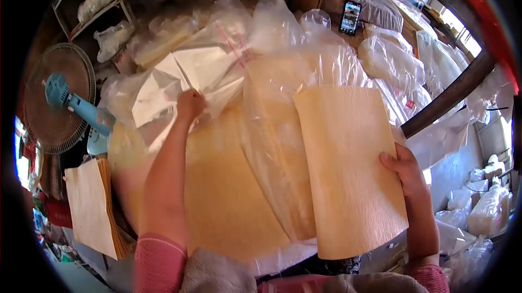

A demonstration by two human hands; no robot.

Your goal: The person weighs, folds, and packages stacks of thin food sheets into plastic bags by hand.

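Tan and finely creased, the large sheet [353, 179] is at the right of the pile; whether it is one layer or several, you cannot tell from here. Your right hand [410, 170] pinches its outer edge, thumb on the face, fingers behind. A light, flat pinch should serve best, since a hard squeeze could dent that edge; the opposite edge is unsupported and curls, so tilt it gently. Your left hand [190, 105] is curled closed at the white sheet [160, 83] and clear film around it; which layer it grips is hidden. Draw film by a small fold, I'd suggest, with little pull, as it looks thin enough to tear or drag the white sheet along.

Between your arms, a long clear bag [269, 135] covers more tan material. Behind it, other bags [389, 62] hold pale contents too blurred to name. Further out, a stack of sheets [87, 209] leans below the fan [60, 97] on your left, bagged bundles [486, 214] lie low on your right, and a phone [350, 17] stands among the far bags.
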